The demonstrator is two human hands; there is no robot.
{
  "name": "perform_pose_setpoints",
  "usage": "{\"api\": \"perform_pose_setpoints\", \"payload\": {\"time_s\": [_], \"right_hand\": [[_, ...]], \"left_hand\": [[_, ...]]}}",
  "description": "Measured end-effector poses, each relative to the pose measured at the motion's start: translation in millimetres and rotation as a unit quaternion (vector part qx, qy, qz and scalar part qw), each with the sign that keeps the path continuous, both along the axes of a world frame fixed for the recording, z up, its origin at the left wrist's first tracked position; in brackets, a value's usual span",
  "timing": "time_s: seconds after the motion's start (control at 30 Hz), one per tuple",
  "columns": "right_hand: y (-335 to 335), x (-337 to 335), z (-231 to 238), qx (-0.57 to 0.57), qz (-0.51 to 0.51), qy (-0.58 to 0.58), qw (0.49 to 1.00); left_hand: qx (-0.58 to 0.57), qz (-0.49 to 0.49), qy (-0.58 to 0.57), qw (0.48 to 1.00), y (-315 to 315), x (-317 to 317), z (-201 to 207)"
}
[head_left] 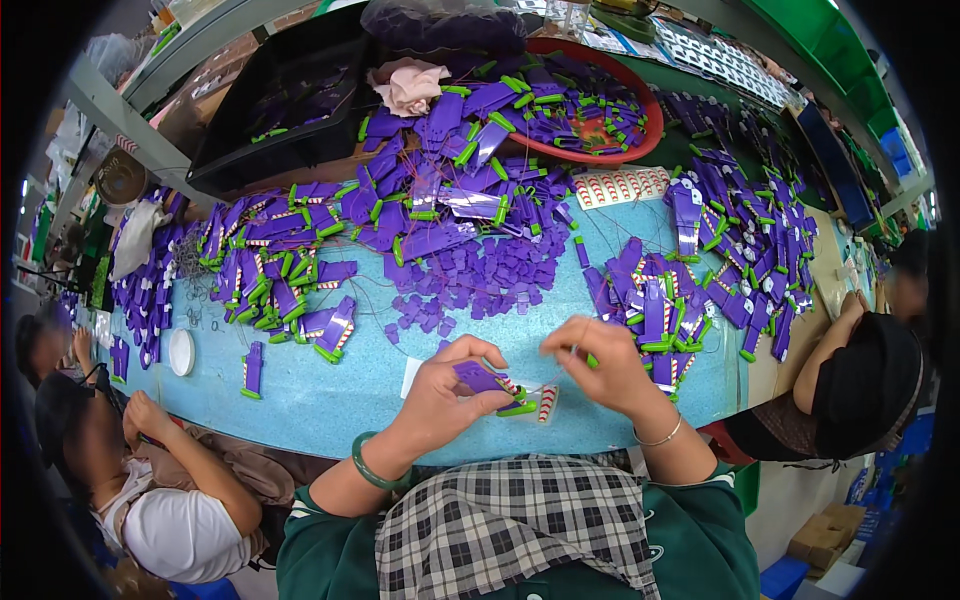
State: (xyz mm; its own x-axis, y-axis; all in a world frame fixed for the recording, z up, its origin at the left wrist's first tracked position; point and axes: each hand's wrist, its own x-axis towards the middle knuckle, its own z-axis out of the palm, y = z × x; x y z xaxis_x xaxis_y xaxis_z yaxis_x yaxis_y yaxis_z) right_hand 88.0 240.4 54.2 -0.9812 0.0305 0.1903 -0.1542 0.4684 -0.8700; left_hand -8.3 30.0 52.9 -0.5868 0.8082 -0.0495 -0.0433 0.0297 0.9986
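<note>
My left hand [435,405] grips a flat purple piece with a green end [478,377] between thumb and fingers, low over the blue table. A red-and-white patterned strip [547,404] lies just right of it, near the table's front edge. To the right, my right hand [605,368] is raised with its fingers pinched together; what they hold, if anything, is too small to make out. Beyond my hands spreads a heap of small loose purple pieces [470,275].
Piles of purple-and-green pieces with thin wires lie left [270,280] and right [755,250]. At the back are a black bin [225,165] and a red basin [650,125]. A white dish [181,352] stands left. People sit on both sides, one in a white shirt [185,530].
</note>
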Motion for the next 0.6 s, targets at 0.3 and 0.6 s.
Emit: {"api": "perform_pose_setpoints", "payload": {"time_s": [0.3,0.6], "right_hand": [[-11,-21,10,0.221,0.071,0.023,0.973],[4,-59,-36,0.377,-0.186,-0.079,0.904]], "left_hand": [[-0.081,-0.036,0.237,0.968,-16,-17,11],[0.167,0.224,0.026,0.96,-26,-25,16]]}}
